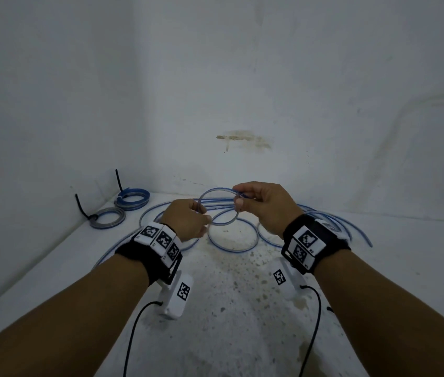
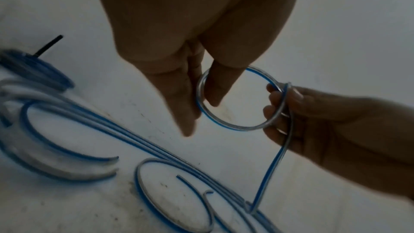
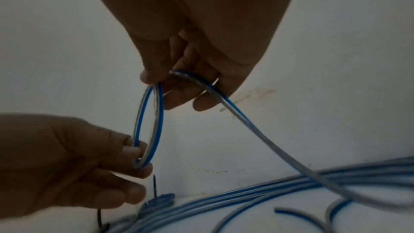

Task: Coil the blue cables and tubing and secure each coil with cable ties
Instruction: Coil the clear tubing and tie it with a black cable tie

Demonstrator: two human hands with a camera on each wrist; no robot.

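A small loop of clear, blue-striped tubing is held up between both hands above the white surface. My left hand pinches the loop's left side between thumb and fingers. My right hand pinches the loop's right side, where the tubing crosses itself. From that hand the tubing's long tail runs down to the loose strands sprawled on the surface. The tubing loop appears as a single turn in the left wrist view.
Two finished coils lie in the back left corner, one blue and one grey, each with a black cable tie sticking up. More loose tubing spreads to the right. Walls close off the back and left. The stained floor lies near me.
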